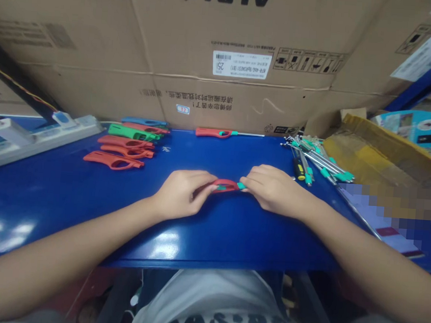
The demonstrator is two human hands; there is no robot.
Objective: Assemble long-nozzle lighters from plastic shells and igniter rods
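My left hand and my right hand meet above the blue table, both gripping a red plastic utility-lighter handle from opposite ends. A teal piece shows at its right end, by my right fingertips, and much of the handle is hidden by my fingers. Further left lie several loose red handles and a green handle. A complete-looking red lighter with a metal wand lies at the far edge. To my right is a heap of metal wands with teal parts.
The blue table has a glossy top and a near edge just beyond my arms. Large cardboard boxes stand along the far side. A white power strip lies at the left, and a black-and-yellow tool handle lies by the wands.
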